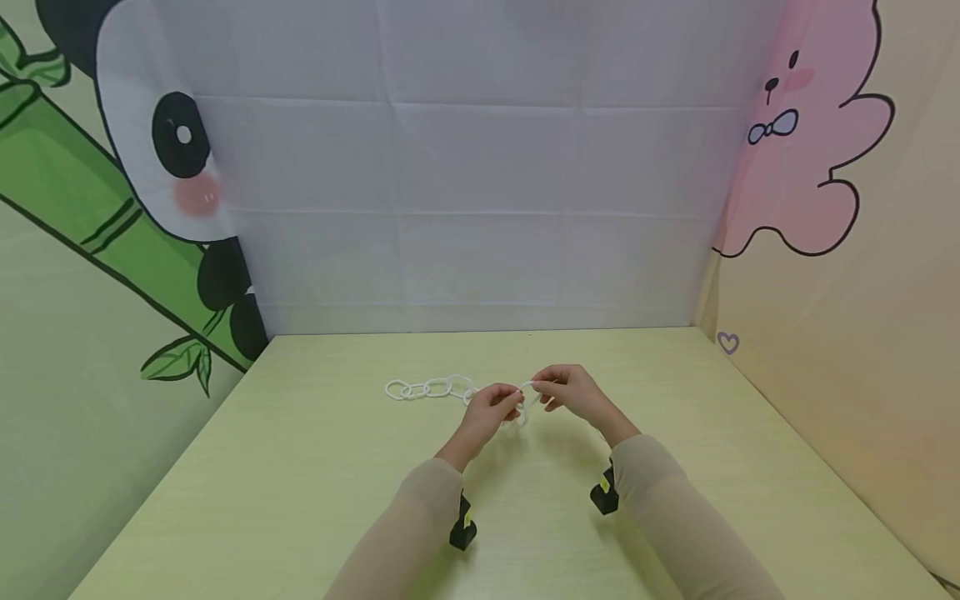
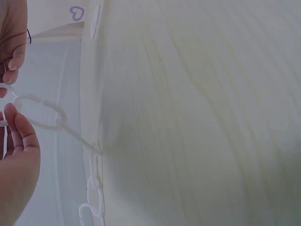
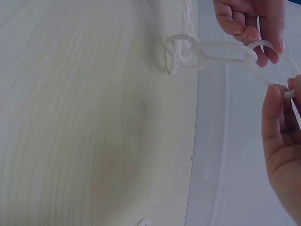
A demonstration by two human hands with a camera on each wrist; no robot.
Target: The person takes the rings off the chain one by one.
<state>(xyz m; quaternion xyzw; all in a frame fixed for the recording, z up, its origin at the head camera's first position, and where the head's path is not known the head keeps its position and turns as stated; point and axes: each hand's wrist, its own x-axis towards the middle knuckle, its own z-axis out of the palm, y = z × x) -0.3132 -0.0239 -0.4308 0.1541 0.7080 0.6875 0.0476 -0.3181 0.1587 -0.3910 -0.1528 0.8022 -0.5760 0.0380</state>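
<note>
A white link chain (image 1: pixel 437 387) lies partly on the table, running left from my hands. Its near end is raised, with a long link (image 3: pixel 223 45) sloping up to the end link (image 2: pixel 8 88) between the hands. My left hand (image 1: pixel 491 412) pinches this end link between thumb and fingers. On the opposite side of it, my right hand (image 1: pixel 577 393) also pinches the link. Fingers partly cover the end link in each wrist view. The two hands are close together, a little above the table.
The pale wood-grain table (image 1: pixel 300 467) spreads around the hands. Another white link (image 2: pixel 95 21) lies on it, apart from the chain, in the left wrist view. Behind stands a white cloth backdrop (image 1: pixel 480 167), with printed side panels (image 1: pixel 832 350).
</note>
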